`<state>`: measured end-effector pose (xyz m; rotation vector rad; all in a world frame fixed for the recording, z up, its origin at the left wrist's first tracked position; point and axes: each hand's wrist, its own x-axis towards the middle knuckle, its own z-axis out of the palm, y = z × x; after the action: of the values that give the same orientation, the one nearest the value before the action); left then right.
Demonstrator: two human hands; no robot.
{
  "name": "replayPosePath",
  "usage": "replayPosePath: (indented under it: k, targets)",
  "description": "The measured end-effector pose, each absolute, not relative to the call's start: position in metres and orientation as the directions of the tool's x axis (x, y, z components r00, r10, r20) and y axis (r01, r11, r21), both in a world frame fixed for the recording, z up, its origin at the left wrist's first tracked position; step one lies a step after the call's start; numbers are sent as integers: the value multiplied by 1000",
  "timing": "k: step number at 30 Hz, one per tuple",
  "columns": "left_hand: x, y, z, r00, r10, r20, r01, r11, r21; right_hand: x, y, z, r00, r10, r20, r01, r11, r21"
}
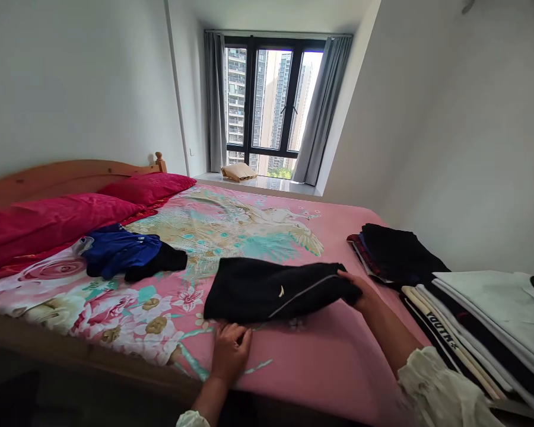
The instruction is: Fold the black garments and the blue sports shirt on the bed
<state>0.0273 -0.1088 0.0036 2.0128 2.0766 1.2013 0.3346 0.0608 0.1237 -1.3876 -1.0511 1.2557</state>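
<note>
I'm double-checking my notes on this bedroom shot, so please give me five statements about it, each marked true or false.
1. The right hand holds one end of the black garment. True.
2. The left hand is clutching a red pillow. False: the left hand is down at the black garment's near edge, and the red pillows lie by the headboard.
3. A blue garment lies on the bed, left of the black one. True.
4. The curtains are drawn fully across the window. False: the grey curtains hang at the sides, leaving most of the window uncovered.
5. A white garment tops the nearer stack on the right. True.
</note>
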Motion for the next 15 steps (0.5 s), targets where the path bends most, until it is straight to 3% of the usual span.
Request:
replayPosePath:
  k: [3, 7, 11, 15]
  targets:
    - [28, -106, 0, -205, 838, 505, 862, -89, 498, 357, 37, 68, 12, 945, -328, -75, -326, -942]
    - [31, -102, -2, -240, 801, 549, 892, -42, 451, 377, 32, 27, -30, 929, -368, -198, -366, -909]
    - [38, -93, 4, -195, 773, 604, 963, 35, 265, 387, 45, 9, -50, 930, -365, -284, -363, -887]
    - [37, -74, 13, -29, 817, 576, 994, -39, 105, 393, 51, -1, -60, 933, -354, -336, -352, -873]
